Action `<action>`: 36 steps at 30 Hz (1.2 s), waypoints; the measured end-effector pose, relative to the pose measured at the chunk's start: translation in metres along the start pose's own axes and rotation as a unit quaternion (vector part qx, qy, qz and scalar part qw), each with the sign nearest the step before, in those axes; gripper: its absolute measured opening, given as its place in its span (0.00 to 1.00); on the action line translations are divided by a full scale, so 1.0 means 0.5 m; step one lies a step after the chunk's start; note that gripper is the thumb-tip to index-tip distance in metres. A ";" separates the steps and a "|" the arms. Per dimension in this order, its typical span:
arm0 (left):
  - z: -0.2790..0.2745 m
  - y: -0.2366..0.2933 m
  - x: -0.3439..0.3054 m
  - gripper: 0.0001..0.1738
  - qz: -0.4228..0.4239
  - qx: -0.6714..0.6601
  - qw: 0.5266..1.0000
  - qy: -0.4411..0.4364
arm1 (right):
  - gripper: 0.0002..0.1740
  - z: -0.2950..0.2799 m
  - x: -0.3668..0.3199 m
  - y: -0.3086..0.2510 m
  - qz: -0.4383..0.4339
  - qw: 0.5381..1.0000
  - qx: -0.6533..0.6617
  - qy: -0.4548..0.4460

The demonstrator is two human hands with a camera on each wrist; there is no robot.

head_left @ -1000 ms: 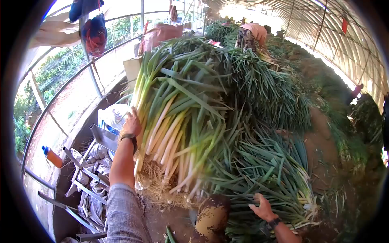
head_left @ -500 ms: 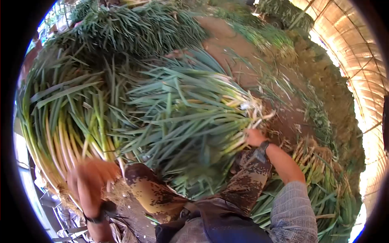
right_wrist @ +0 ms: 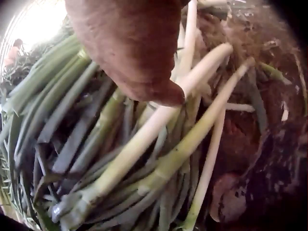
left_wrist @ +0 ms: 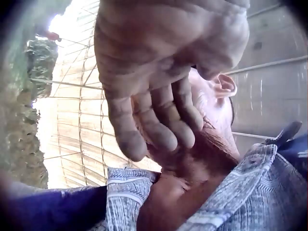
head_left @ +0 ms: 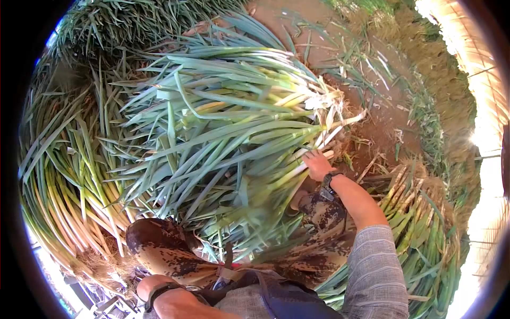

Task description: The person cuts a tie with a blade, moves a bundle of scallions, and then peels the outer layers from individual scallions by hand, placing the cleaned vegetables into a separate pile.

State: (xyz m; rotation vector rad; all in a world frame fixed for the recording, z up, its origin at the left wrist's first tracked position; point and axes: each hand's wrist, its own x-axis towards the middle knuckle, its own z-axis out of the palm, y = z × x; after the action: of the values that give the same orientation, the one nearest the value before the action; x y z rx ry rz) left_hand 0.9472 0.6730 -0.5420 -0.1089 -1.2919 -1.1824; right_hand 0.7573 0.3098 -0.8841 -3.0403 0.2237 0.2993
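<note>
A big pile of green onions (head_left: 228, 111) spreads before me, leaves to the left and white root ends to the right. My right hand (head_left: 319, 166) is at the white ends, beside my knee. In the right wrist view its thumb (right_wrist: 159, 89) lies across a white green onion stalk (right_wrist: 134, 144), gripping it; the other fingers are hidden. My left hand (head_left: 151, 286) is drawn back near my body at the lower left. The left wrist view shows that hand's fingers (left_wrist: 161, 137) loosely bent, with nothing in them.
More green onions (head_left: 85, 207) lie at the left, roots toward me. A cleaned-looking heap of leaves (head_left: 133, 26) rises at the back left, and another bunch with roots (head_left: 419, 218) lies at the right. Scraps litter the brown ground (head_left: 372, 111). My camouflage-trousered knee (head_left: 154, 239) borders the pile.
The head view has swung down and to the right. My left hand has left the root ends at the left and pulled back toward my body. My right hand has reached the white stalks.
</note>
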 end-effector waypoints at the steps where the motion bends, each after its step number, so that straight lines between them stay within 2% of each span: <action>1: -0.019 -0.017 -0.009 0.10 -0.023 0.003 1.000 0.016 | 0.18 0.011 0.001 -0.005 -0.016 0.999 -0.034 0.010; 2: -0.037 -0.033 -0.021 0.11 -0.051 0.013 0.998 0.038 | 0.18 0.039 0.000 -0.005 0.016 0.994 -0.101 -0.041; 5: -0.074 -0.089 -0.098 0.15 -0.206 0.092 0.962 0.153 | 0.18 0.069 -0.006 -0.013 0.050 0.987 -0.154 -0.017; 6: -0.088 -0.110 -0.128 0.17 -0.269 0.127 0.935 0.191 | 0.15 0.088 -0.011 -0.009 0.050 0.987 -0.149 0.017; 9: -0.132 -0.180 -0.231 0.19 -0.429 0.192 0.843 0.262 | 0.11 0.110 -0.008 -0.009 0.047 0.980 -0.191 -0.013; 10: -0.140 -0.192 -0.242 0.18 -0.470 0.162 0.816 0.294 | 0.09 0.115 -0.006 -0.011 0.049 0.976 -0.203 -0.055; 11: -0.152 -0.201 -0.250 0.18 -0.508 0.134 0.788 0.322 | 0.09 0.115 -0.005 -0.009 0.052 0.976 -0.203 -0.056; 12: -0.164 -0.208 -0.259 0.18 -0.534 0.181 0.774 0.288 | 0.09 0.113 -0.007 -0.007 0.032 0.979 -0.191 -0.063; 14: -0.167 -0.229 -0.288 0.18 -0.544 0.191 0.764 0.290 | 0.09 0.126 -0.018 -0.005 0.009 0.982 -0.177 -0.073; 16: -0.172 -0.239 -0.308 0.18 -0.552 0.248 0.749 0.271 | 0.10 0.132 -0.017 -0.004 -0.008 0.981 -0.195 -0.015; 17: -0.177 -0.242 -0.313 0.18 -0.552 0.247 0.749 0.271 | 0.10 0.132 -0.017 0.000 -0.008 0.981 -0.195 -0.015; 20: -0.185 -0.251 -0.320 0.17 -0.571 0.259 0.723 0.290 | 0.10 0.143 -0.022 0.013 -0.020 0.977 -0.212 -0.029; 22: -0.188 -0.253 -0.315 0.16 -0.598 0.262 0.694 0.303 | 0.10 0.151 -0.017 0.025 0.011 0.981 -0.174 -0.091; 23: -0.186 -0.255 -0.322 0.16 -0.600 0.260 0.693 0.304 | 0.10 0.153 -0.013 0.018 0.010 0.981 -0.171 -0.092; 25: -0.187 -0.262 -0.341 0.15 -0.591 0.305 0.685 0.298 | 0.07 0.146 0.023 0.006 0.017 0.916 -0.230 -0.328; 26: -0.187 -0.263 -0.347 0.15 -0.572 0.335 0.690 0.291 | 0.06 0.115 0.036 -0.015 -0.009 0.876 -0.221 -0.429; 27: -0.190 -0.262 -0.349 0.15 -0.568 0.337 0.691 0.293 | 0.06 0.134 0.008 -0.018 -0.030 0.902 -0.203 -0.379; 28: -0.189 -0.263 -0.351 0.15 -0.571 0.349 0.686 0.284 | 0.11 0.180 -0.041 -0.008 -0.068 0.957 -0.148 -0.241; 30: -0.181 -0.262 -0.345 0.14 -0.564 0.375 0.684 0.271 | 0.17 0.200 -0.078 0.007 -0.105 0.985 -0.088 -0.105; 31: -0.185 -0.267 -0.347 0.14 -0.563 0.374 0.685 0.273 | 0.24 0.192 -0.065 0.012 -0.030 0.957 -0.027 -0.286; 32: -0.185 -0.268 -0.353 0.14 -0.557 0.379 0.695 0.251 | 0.31 0.183 -0.060 0.001 0.048 0.888 0.040 -0.456; 33: -0.178 -0.270 -0.360 0.14 -0.551 0.383 0.705 0.231 | 0.31 0.183 -0.075 -0.009 0.046 0.885 0.044 -0.461; 35: -0.166 -0.273 -0.372 0.13 -0.532 0.411 0.698 0.245 | 0.36 0.210 -0.097 0.018 0.051 0.940 0.104 -0.320; 36: -0.165 -0.271 -0.372 0.13 -0.526 0.423 0.698 0.237 | 0.35 0.234 -0.109 0.029 0.071 0.938 0.131 -0.313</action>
State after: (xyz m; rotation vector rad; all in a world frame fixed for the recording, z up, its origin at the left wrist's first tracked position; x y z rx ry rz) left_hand 0.9390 0.6707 -0.7863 1.7226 -1.2781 -1.2293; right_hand 0.6802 0.3137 -0.9886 -2.5087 0.3920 1.1155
